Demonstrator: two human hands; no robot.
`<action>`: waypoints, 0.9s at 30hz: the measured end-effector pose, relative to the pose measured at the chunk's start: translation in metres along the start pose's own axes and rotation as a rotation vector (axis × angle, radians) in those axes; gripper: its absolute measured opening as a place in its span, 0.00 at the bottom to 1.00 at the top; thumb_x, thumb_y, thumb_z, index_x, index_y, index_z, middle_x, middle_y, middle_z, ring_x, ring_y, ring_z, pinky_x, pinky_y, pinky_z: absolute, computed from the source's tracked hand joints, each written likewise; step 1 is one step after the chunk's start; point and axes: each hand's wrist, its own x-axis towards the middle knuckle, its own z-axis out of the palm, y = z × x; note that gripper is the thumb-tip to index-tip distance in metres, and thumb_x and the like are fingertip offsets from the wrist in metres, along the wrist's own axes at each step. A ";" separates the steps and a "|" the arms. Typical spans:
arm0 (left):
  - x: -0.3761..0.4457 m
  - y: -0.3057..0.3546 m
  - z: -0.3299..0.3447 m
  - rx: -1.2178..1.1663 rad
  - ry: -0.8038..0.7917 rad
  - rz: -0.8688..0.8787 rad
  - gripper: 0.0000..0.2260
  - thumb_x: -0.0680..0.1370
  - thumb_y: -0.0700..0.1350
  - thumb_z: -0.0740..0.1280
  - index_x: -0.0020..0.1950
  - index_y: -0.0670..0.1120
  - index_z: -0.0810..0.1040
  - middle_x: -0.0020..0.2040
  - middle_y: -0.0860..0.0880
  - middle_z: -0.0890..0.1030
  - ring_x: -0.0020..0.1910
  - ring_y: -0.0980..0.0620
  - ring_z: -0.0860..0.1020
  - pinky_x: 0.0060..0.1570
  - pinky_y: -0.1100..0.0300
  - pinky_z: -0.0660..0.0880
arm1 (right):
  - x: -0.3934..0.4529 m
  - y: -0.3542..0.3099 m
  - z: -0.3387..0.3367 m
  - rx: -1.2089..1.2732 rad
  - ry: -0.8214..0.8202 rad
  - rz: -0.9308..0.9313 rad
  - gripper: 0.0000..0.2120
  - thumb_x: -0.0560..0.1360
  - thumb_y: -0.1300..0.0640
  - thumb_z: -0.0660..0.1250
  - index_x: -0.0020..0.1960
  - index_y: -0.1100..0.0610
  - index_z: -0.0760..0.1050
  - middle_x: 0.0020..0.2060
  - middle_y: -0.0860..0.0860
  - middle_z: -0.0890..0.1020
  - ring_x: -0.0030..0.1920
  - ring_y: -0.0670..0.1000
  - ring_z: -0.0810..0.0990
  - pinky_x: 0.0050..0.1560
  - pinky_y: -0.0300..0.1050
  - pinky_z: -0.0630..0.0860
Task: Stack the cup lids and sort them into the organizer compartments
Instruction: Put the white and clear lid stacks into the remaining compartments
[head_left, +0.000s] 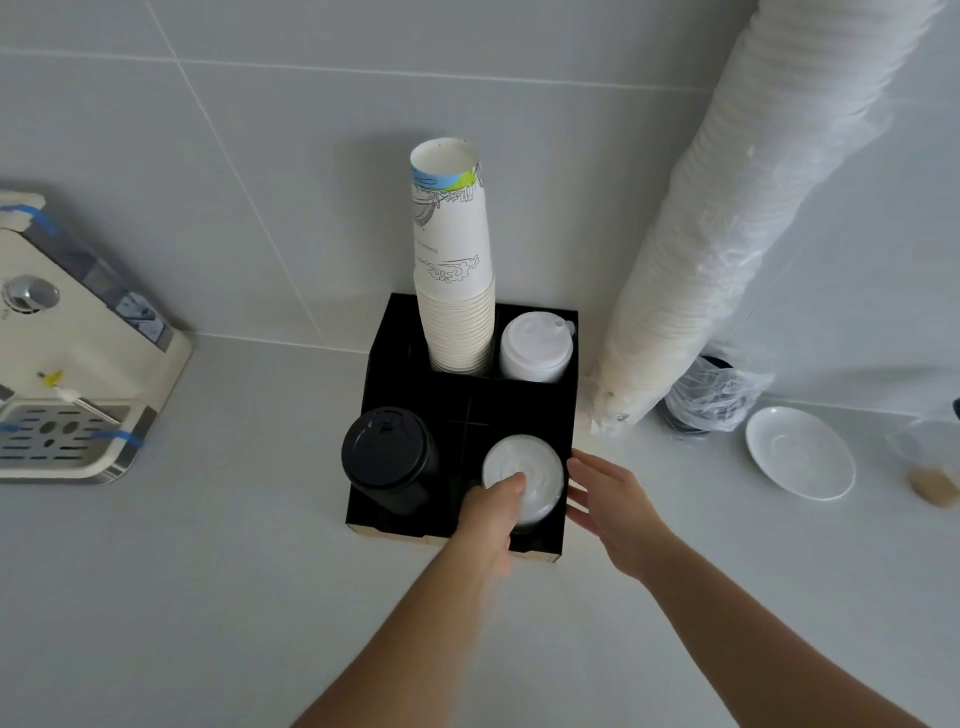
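I am looking down at a black organizer (540, 543) sitting on the white table (208, 597), pushed close to the tiled wall. My left hand (491, 512) is resting on top of a stack of white lids (524, 478) in the front right compartment, fingers curled down over its near edge and thumb lying across the top lid, gripping the stack loosely. My right hand (608, 499) is hovering open just beside the organizer's right wall, fingers spread and pointing toward the same stack, touching nothing that I can make out.

A stack of black lids (387, 457) is standing in the front left compartment, rising above the rim. In the back row, a tall column of paper cups (454, 260) is filling the middle compartment, and a second stack of white sip lids (535, 348) is sitting in the back right one.

To the right, a long sleeve of wrapped cups (753, 208) is leaning against the wall, with a white saucer (800, 452) lying beyond it. A cream coffee machine (72, 353) is standing well apart on the left.
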 end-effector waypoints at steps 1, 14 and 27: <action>0.002 -0.001 0.001 0.008 0.012 0.007 0.23 0.74 0.50 0.70 0.66 0.43 0.72 0.55 0.48 0.77 0.51 0.50 0.73 0.51 0.55 0.66 | 0.000 0.000 -0.001 0.018 0.001 0.007 0.12 0.80 0.57 0.62 0.52 0.50 0.84 0.49 0.48 0.88 0.53 0.50 0.84 0.52 0.45 0.79; 0.007 -0.007 0.006 -0.017 -0.005 0.068 0.28 0.67 0.54 0.71 0.65 0.46 0.73 0.58 0.47 0.80 0.55 0.48 0.78 0.50 0.56 0.71 | -0.007 -0.002 -0.001 0.054 -0.028 0.040 0.12 0.81 0.53 0.62 0.56 0.51 0.84 0.52 0.46 0.88 0.58 0.49 0.83 0.64 0.50 0.76; -0.016 -0.006 -0.002 0.083 0.005 0.166 0.33 0.66 0.58 0.70 0.67 0.46 0.72 0.59 0.48 0.79 0.56 0.48 0.77 0.49 0.56 0.71 | -0.034 -0.021 -0.003 0.070 -0.028 0.010 0.08 0.82 0.53 0.62 0.47 0.49 0.79 0.49 0.45 0.83 0.53 0.49 0.80 0.66 0.51 0.73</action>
